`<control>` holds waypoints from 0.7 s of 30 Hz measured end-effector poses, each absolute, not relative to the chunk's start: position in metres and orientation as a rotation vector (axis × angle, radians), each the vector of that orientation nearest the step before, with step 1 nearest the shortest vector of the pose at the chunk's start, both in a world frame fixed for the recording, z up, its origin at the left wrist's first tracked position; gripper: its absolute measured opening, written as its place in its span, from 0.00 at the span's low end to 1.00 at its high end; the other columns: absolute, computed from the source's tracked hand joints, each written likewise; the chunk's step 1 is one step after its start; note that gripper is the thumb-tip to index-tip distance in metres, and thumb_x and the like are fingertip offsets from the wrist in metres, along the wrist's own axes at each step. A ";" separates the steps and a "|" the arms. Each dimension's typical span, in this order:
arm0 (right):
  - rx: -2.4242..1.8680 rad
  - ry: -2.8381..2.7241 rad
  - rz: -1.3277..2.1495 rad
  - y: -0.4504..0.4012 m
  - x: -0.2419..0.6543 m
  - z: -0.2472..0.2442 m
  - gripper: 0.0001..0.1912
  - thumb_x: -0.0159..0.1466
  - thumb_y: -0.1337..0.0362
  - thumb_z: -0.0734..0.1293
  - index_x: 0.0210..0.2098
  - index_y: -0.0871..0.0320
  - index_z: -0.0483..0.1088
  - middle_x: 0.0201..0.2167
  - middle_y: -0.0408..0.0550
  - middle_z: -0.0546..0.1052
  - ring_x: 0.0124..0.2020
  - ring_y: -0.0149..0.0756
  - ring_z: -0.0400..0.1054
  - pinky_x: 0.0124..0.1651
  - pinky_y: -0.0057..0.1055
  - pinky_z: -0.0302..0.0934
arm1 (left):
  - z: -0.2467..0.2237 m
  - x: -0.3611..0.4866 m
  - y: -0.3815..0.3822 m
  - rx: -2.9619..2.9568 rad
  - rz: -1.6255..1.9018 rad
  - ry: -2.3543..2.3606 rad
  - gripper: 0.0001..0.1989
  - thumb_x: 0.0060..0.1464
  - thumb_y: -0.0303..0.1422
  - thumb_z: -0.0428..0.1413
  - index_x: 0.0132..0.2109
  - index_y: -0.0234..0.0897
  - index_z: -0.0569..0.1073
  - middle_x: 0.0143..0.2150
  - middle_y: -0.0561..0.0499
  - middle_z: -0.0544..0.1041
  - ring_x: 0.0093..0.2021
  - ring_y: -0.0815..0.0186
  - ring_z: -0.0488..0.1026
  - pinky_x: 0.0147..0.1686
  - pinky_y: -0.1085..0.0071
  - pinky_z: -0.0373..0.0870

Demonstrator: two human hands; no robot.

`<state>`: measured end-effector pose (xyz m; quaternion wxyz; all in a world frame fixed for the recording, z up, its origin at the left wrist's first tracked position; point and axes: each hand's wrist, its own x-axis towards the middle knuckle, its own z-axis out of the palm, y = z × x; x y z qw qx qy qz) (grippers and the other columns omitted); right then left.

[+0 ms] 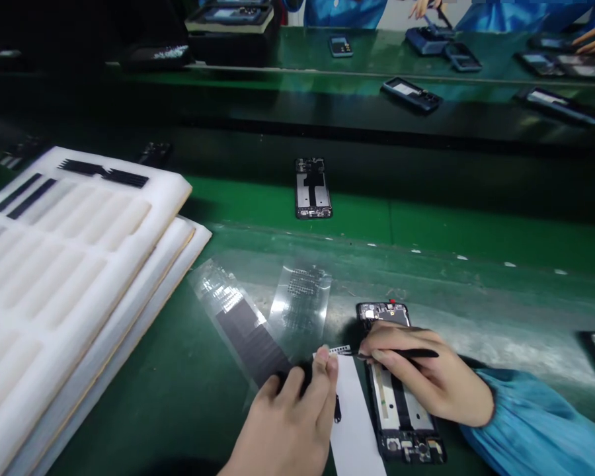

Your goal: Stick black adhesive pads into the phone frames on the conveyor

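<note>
My right hand [426, 370] grips black tweezers [419, 353], their tips pointing left. Those tips reach a small white strip with a row of dark dots [340, 349]. At the strip's left end, the fingertips of my left hand [297, 416] are pressed together on it. A long white sheet [354, 423] lies beneath, with a small black piece on it partly hidden by my fingers. Under my right hand is an opened phone body [411, 446], its internals facing up. Beside my left hand lies a clear film with a dark grey block of strips [250, 334].
Stacked white foam trays [79, 264] with slots fill the left side. Another clear sheet [300, 301] lies ahead. An opened phone body [313, 188] rests on the green belt. Across the bench, co-workers in blue sleeves handle more phone parts [429, 39].
</note>
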<state>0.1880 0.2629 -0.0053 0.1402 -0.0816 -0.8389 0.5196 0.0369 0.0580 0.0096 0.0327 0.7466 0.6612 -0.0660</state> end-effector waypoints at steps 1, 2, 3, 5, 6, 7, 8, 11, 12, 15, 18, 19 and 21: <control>-0.234 -2.425 1.514 0.263 0.188 -0.005 0.11 0.71 0.71 0.61 0.47 0.55 0.73 0.37 0.49 0.81 0.37 0.37 0.76 0.40 0.30 0.69 | 0.010 0.037 0.058 2.299 -0.196 2.036 0.30 0.56 0.23 0.47 0.66 0.26 0.65 0.63 0.43 0.74 0.39 0.58 0.74 0.29 0.64 0.77; -0.234 -2.424 1.531 0.263 0.188 -0.004 0.11 0.71 0.72 0.61 0.47 0.55 0.73 0.37 0.49 0.81 0.37 0.36 0.76 0.41 0.30 0.69 | 0.009 0.037 0.058 2.297 -0.190 2.040 0.28 0.58 0.25 0.47 0.66 0.26 0.65 0.62 0.42 0.75 0.39 0.59 0.75 0.29 0.64 0.77; -0.236 -2.422 1.549 0.264 0.187 -0.003 0.11 0.71 0.72 0.61 0.47 0.55 0.73 0.37 0.48 0.81 0.37 0.36 0.76 0.41 0.30 0.69 | 0.009 0.037 0.059 2.295 -0.183 2.044 0.27 0.59 0.25 0.48 0.65 0.26 0.66 0.62 0.42 0.75 0.39 0.59 0.75 0.29 0.65 0.77; -0.244 -2.421 1.586 0.265 0.187 -0.002 0.12 0.71 0.73 0.61 0.47 0.55 0.73 0.38 0.48 0.80 0.38 0.36 0.75 0.41 0.30 0.69 | 0.009 0.036 0.059 2.298 -0.170 2.052 0.27 0.59 0.24 0.47 0.65 0.26 0.66 0.61 0.43 0.75 0.38 0.60 0.75 0.29 0.66 0.77; -0.250 -2.422 1.597 0.265 0.187 -0.002 0.12 0.71 0.73 0.61 0.47 0.56 0.73 0.38 0.49 0.80 0.38 0.36 0.75 0.41 0.31 0.69 | 0.008 0.035 0.059 2.298 -0.160 2.056 0.28 0.57 0.22 0.47 0.65 0.26 0.66 0.62 0.44 0.75 0.39 0.60 0.75 0.30 0.67 0.77; -0.250 -2.422 1.598 0.265 0.187 -0.002 0.12 0.70 0.73 0.61 0.48 0.56 0.73 0.38 0.49 0.80 0.38 0.36 0.76 0.41 0.31 0.69 | 0.007 0.035 0.058 2.302 -0.138 2.060 0.29 0.56 0.20 0.46 0.65 0.26 0.66 0.61 0.44 0.75 0.39 0.61 0.76 0.29 0.67 0.77; -0.244 -2.420 1.589 0.264 0.187 -0.002 0.13 0.70 0.73 0.61 0.49 0.56 0.73 0.38 0.49 0.80 0.39 0.37 0.76 0.41 0.32 0.69 | 0.005 0.034 0.058 2.306 -0.113 2.063 0.30 0.55 0.19 0.45 0.65 0.26 0.66 0.61 0.45 0.76 0.38 0.61 0.76 0.29 0.68 0.76; -0.199 -2.410 1.520 0.259 0.188 -0.003 0.17 0.69 0.75 0.61 0.53 0.55 0.72 0.40 0.49 0.82 0.40 0.38 0.77 0.40 0.33 0.71 | 0.002 0.033 0.057 2.321 -0.050 2.071 0.32 0.51 0.17 0.45 0.64 0.26 0.67 0.60 0.44 0.76 0.37 0.62 0.76 0.28 0.69 0.76; -0.189 -2.397 1.498 0.257 0.189 -0.003 0.19 0.69 0.75 0.61 0.55 0.55 0.72 0.41 0.49 0.82 0.41 0.38 0.77 0.41 0.33 0.72 | 0.001 0.033 0.057 2.328 -0.046 2.070 0.32 0.51 0.17 0.45 0.64 0.27 0.68 0.60 0.44 0.76 0.37 0.62 0.76 0.28 0.69 0.76; -0.278 -2.313 1.440 0.255 0.194 -0.004 0.19 0.69 0.74 0.62 0.56 0.53 0.73 0.43 0.48 0.84 0.43 0.39 0.79 0.44 0.33 0.74 | -0.001 0.032 0.057 2.333 -0.052 2.090 0.30 0.53 0.17 0.45 0.63 0.28 0.69 0.61 0.44 0.76 0.38 0.62 0.77 0.28 0.69 0.76; -0.631 -2.165 1.321 0.261 0.202 -0.006 0.13 0.71 0.68 0.63 0.48 0.52 0.79 0.44 0.49 0.84 0.42 0.39 0.81 0.43 0.31 0.76 | -0.002 0.030 0.057 2.345 0.036 2.119 0.25 0.58 0.20 0.46 0.61 0.29 0.71 0.61 0.43 0.76 0.37 0.62 0.78 0.28 0.69 0.77; -0.747 -2.108 1.286 0.265 0.204 -0.006 0.12 0.72 0.66 0.63 0.44 0.53 0.80 0.43 0.49 0.84 0.39 0.39 0.81 0.41 0.30 0.76 | -0.003 0.029 0.056 2.358 0.137 2.114 0.24 0.59 0.21 0.46 0.61 0.28 0.71 0.58 0.42 0.78 0.37 0.61 0.79 0.29 0.69 0.77; -0.900 -2.011 1.258 0.272 0.206 -0.008 0.16 0.73 0.62 0.62 0.35 0.55 0.81 0.41 0.51 0.84 0.33 0.38 0.81 0.37 0.29 0.77 | -0.003 0.027 0.054 2.230 0.426 2.134 0.23 0.61 0.22 0.45 0.61 0.30 0.71 0.50 0.44 0.82 0.37 0.62 0.80 0.31 0.71 0.77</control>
